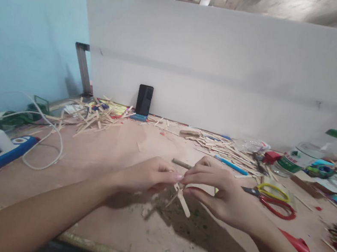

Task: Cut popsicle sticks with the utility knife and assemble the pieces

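Observation:
Over the middle of the table, my left hand [150,175] and my right hand [214,188] meet with their fingertips closed on a small piece made of wooden craft sticks [183,203]. One rounded stick end points down toward me, and a thinner strip slants beside it; my fingers hide the rest. Just behind my right hand lies a brown rod [181,163]. Scissors [268,198] with a yellow and a red handle loop lie right of that hand, their blades partly covered by it. A red handle [296,243] shows beside my right forearm.
Craft sticks lie in piles at the back left [100,118] and back right. A dark phone [144,99] leans upright against the white board. On the right stand a water bottle [301,160] and clutter, with a blue pen [231,165] nearby. A blue power strip [3,155] with white cables sits left.

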`<state>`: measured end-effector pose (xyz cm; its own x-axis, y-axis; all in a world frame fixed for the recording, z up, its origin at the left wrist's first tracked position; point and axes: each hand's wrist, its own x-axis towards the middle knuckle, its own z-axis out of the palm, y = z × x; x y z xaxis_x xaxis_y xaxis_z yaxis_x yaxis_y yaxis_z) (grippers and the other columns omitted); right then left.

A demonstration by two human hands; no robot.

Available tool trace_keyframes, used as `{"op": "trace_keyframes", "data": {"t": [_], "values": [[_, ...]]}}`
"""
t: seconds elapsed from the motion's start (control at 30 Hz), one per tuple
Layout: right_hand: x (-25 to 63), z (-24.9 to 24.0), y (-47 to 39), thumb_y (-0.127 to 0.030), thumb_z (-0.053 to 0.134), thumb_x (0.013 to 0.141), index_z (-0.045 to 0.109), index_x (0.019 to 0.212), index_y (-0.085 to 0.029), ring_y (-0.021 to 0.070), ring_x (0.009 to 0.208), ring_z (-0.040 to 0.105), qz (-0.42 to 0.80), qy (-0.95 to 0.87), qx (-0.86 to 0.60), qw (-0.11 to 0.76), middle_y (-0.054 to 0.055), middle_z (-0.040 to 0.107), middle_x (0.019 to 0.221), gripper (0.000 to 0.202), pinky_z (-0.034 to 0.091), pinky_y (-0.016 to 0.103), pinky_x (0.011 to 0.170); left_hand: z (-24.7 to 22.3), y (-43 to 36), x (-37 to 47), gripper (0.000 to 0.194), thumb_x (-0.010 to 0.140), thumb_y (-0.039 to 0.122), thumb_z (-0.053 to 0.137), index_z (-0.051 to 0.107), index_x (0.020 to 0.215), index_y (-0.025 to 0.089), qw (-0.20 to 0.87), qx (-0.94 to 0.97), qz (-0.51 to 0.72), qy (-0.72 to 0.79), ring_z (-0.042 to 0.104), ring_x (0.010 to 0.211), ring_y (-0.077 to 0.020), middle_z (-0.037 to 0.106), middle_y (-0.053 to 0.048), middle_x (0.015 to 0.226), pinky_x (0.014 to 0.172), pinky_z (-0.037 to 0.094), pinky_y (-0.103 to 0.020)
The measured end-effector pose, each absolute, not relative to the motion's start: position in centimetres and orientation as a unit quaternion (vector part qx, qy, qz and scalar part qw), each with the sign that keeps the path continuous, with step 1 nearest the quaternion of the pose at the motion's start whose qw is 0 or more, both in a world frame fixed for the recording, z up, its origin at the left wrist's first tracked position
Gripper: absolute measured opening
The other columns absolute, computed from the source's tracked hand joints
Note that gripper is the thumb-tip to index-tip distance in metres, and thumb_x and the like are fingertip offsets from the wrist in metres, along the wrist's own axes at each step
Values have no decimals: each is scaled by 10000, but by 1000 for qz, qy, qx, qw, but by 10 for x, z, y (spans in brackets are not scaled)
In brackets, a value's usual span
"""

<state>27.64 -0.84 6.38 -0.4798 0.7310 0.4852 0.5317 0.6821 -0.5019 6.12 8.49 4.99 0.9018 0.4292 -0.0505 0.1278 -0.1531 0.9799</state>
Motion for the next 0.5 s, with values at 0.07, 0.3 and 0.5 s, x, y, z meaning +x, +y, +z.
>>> {"op": "trace_keyframes", "data": {"t": [0.07,0.3,0.5], "values": [[275,64,-10,-218,658,1014,795,1008,-201,177,872,675,176,-845,-372,342,53,791,952,139,482,355,878,50,85,61,568,920,661,597,444,621,203,616,760,112,174,304,498,-97,364,60,540,505,225,-267],[272,57,0,-483,785,862,818,893,-153,118,579,533,439,-683,-477,336,23,700,679,333,387,253,540,52,84,58,528,952,565,630,538,608,174,551,799,124,206,416,512,-99,494,26,545,514,271,-257],[259,51,1,-459,844,784,735,852,-155,101,446,543,580,-607,-439,321,-13,657,559,330,405,216,466,45,86,63,545,873,646,705,626,656,153,547,785,150,250,463,521,-104,566,5,591,501,297,-242]]}}
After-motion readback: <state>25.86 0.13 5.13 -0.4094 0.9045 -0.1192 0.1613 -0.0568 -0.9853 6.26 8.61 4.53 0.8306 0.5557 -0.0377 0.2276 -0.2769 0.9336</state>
